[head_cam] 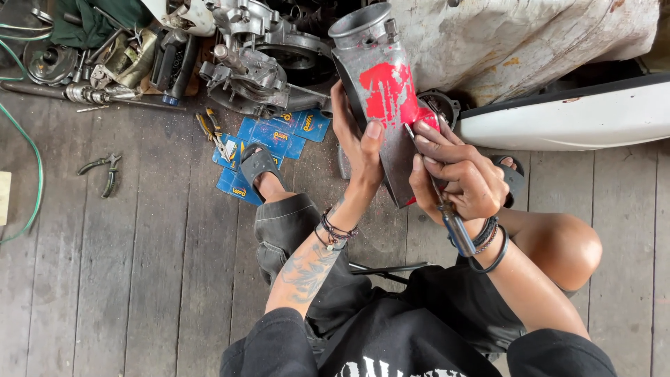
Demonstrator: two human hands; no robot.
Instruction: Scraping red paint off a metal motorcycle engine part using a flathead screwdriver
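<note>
From up here I look down on a grey plank floor (139, 279), with a white curved body panel (579, 115) lying along the upper right and a bare engine casing (262, 59) at the top centre. Between my knees I hold the metal intake tube (380, 91), a grey cast piece with a round open mouth at the top and patches of red paint on its side; it stands tilted, upper end away from me. My left hand (359, 143) is closed round its left flank, thumb pressed on the bare metal. My right hand (464, 178) is clenched on a scraping tool (447, 209), blade tip touching the red paint. Blue packets (272, 136) lie under my left sandal (257, 164). Pliers (105, 171) rest well apart to the left.
</note>
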